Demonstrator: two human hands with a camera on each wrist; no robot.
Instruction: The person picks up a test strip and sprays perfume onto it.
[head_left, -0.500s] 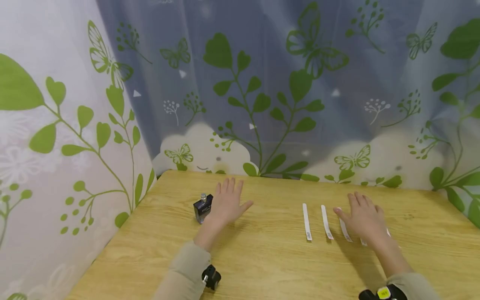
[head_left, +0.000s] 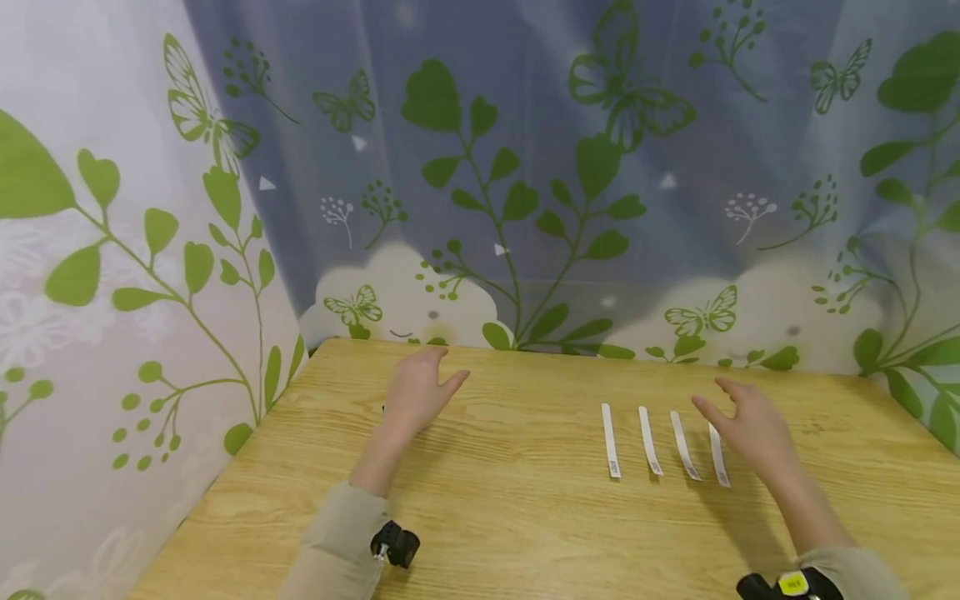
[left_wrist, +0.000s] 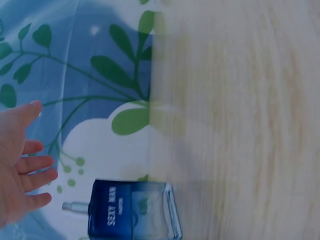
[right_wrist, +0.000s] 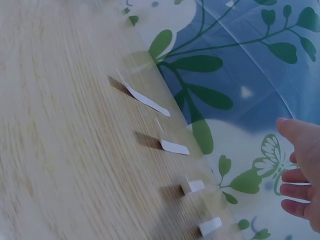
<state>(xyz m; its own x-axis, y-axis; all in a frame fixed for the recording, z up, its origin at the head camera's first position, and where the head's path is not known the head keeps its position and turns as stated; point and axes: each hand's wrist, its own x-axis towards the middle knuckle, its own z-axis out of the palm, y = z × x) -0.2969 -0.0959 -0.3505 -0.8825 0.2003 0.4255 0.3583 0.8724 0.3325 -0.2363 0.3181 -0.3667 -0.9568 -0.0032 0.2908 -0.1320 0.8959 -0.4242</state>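
My left hand point(head_left: 411, 392) is held over the left part of the table, turned on its side, its fingers relaxed and holding nothing. Behind it in the head view a perfume bottle is almost wholly hidden. In the left wrist view this bottle point(left_wrist: 135, 210) shows plainly: dark blue top half, clear lower half, silver spray nozzle, with the fingers point(left_wrist: 37, 179) just past the nozzle end. On the right, my right hand point(head_left: 753, 425) hovers with thumb and fingers apart, empty. Several white paper strips point(head_left: 611, 442) lie in a row beside it, their ends curling up in the right wrist view.
A light wooden table point(head_left: 510, 517) carries everything. Its far edge meets a blue-and-white curtain point(head_left: 540, 208) printed with green leaves and butterflies, and another patterned curtain point(head_left: 112, 350) borders the left side. Black wrist cameras point(head_left: 396, 546) sit on both sleeves.
Both hands have turned from palm-down onto their sides. The left hand has shifted left, covering the bottle in the head view; the right hand has shifted right, uncovering more of the strips.
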